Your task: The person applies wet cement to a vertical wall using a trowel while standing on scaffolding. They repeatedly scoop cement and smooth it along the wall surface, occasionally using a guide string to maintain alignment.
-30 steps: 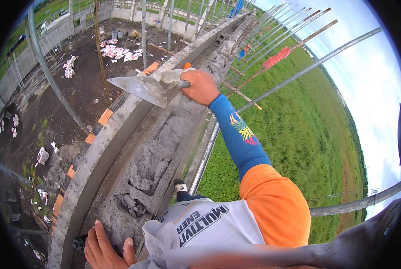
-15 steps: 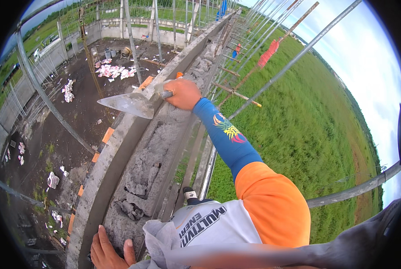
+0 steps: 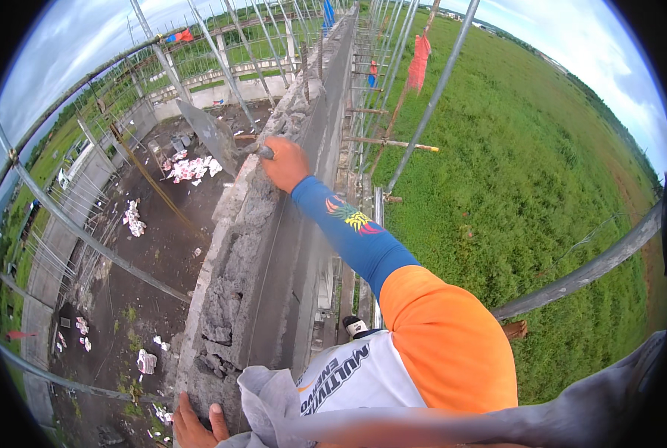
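My right hand (image 3: 285, 164) is closed around the handle of a trowel (image 3: 208, 136). The trowel's grey, mortar-stained blade is tilted up on edge and sticks out over the wall's left side. Under my right arm runs a long concrete wall (image 3: 262, 254), its top covered with rough, lumpy mortar (image 3: 225, 302). Cracks and loose clods show in the mortar near me. At the lower edge my left hand (image 3: 197, 427) lies on the wall top, thumb and fingers apart, holding nothing. Part of it is cut off by the frame.
Metal scaffold poles (image 3: 430, 104) stand along the right side above a grass field (image 3: 512, 187). To the left, far below, is dark ground with scattered white and pink bags (image 3: 191, 170). A thick pole (image 3: 583, 261) crosses at right. My shoe (image 3: 354, 325) shows beside the wall.
The trowel blade has turned from lying nearly flat to standing tilted up. My right hand has shifted slightly left. My left hand stays on the wall, while the whole view has swung.
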{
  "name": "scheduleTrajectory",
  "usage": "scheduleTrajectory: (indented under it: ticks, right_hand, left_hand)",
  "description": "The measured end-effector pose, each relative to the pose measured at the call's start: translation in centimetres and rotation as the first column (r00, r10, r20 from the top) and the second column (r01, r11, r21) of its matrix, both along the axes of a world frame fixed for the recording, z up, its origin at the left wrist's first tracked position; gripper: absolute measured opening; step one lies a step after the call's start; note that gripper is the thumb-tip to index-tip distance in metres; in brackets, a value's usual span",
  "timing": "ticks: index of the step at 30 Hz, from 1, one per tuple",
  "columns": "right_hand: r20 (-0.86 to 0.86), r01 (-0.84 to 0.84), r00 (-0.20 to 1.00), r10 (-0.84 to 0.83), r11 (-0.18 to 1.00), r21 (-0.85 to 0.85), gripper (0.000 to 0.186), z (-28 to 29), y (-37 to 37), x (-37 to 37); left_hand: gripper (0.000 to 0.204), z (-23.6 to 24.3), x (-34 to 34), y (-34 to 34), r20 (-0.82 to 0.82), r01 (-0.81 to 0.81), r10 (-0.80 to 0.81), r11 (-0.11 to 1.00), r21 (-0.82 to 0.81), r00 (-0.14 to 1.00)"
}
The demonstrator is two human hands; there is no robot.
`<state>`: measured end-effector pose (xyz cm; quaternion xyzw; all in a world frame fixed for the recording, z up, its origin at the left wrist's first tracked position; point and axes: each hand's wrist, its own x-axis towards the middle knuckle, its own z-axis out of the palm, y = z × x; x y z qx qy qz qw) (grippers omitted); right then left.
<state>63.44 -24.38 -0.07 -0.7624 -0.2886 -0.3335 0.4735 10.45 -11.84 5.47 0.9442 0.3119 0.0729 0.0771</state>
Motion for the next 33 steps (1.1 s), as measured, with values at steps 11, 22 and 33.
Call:
scheduleTrajectory:
  ticks: [11, 22, 33]
  right_hand:
    - [-0.195, 0.029, 0.98, -0.022, 0.999, 0.031, 0.022, -9.6, -6.9, -0.5]
    - [-0.081, -0.165, 0.982, 0.169, 0.985, 0.052, 0.016, -8.3, -8.2, 0.7]
    - [-0.053, -0.258, 0.966, 0.253, 0.94, -0.225, 0.014, -6.6, -9.5, 1.9]
  left_hand:
    - [0.072, -3.9, -0.4, 4.1, -0.02, 0.253, -0.302, 0.759, 0.6, 0.953]
    - [0.07, -2.8, -0.3, 1.3, 0.028, 0.021, -0.028, 0.978, 0.207, 0.999]
    - [0.068, -2.8, -0.3, 0.6, 0.021, -0.013, 0.01, 0.986, 0.166, 1.0]
